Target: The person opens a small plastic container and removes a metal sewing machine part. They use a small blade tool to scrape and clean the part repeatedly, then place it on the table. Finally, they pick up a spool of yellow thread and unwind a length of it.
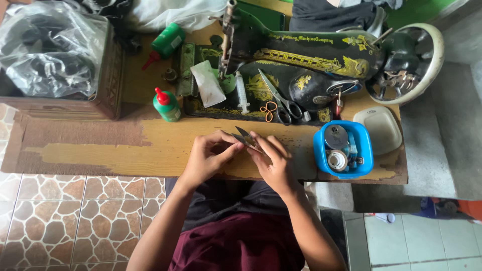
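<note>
My left hand (208, 155) and my right hand (271, 160) meet over the front edge of a worn wooden table (100, 150). Together they pinch a small pointed metal piece (244, 136) with thin grey blades, which sticks up between the fingertips. Behind the hands stands a black sewing machine (301, 60) with gold ornament. On its base lie scissors (281, 103) with orange loops, a syringe (242, 93) and a white packet (208, 83).
A blue plastic tub (321, 150) holding bobbins and small parts sits to the right, beside a white lidded box (384, 128). Two green bottles with red caps, one upright (166, 105) and one lying (165, 42), are at the left. A bag-filled box (55, 60) occupies the far left.
</note>
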